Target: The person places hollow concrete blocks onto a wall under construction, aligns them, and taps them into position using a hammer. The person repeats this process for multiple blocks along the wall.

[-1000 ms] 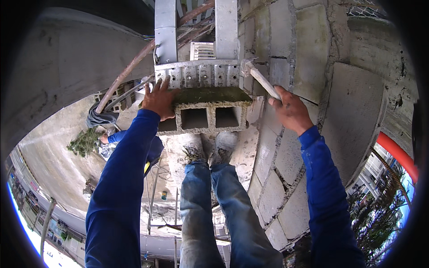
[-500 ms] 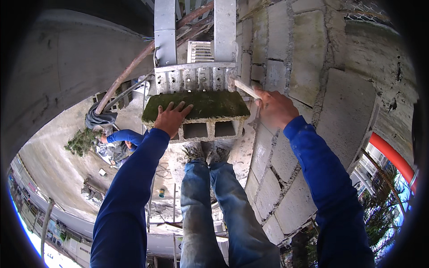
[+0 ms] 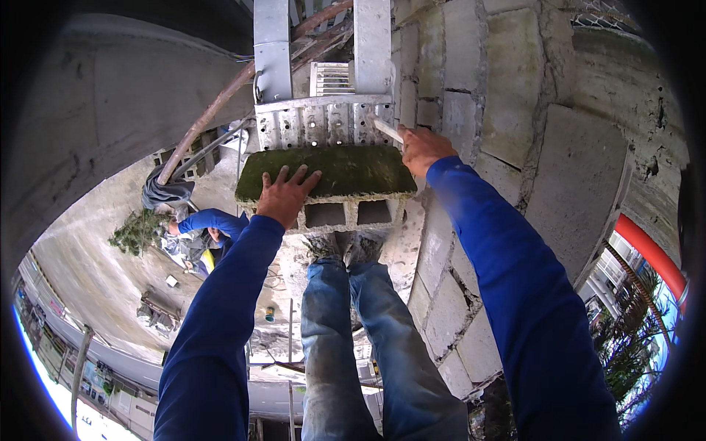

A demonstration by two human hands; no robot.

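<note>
My left hand [image 3: 283, 197] lies on the mossy green top of a hollow concrete block [image 3: 353, 167], its fingers spread. The block's near face shows square hollows above my feet. My right hand [image 3: 418, 149] is closed round the pale handle of a hammer [image 3: 387, 128], just beyond the block's right end. The hammer's far end reaches over the perforated metal plank [image 3: 323, 121]; its head is hard to make out against the metal.
A block wall [image 3: 507, 88] rises on the right. Wooden poles [image 3: 206, 117] and two upright metal members [image 3: 371, 44] stand beyond the plank. Below left, a co-worker in blue sleeves [image 3: 209, 219] bends near a leafy branch [image 3: 136, 231]. A red pipe [image 3: 651, 253] is at far right.
My left hand has moved onto the block's top, which now shows more fully. My right hand and hammer have swung leftward, toward the metal plank.
</note>
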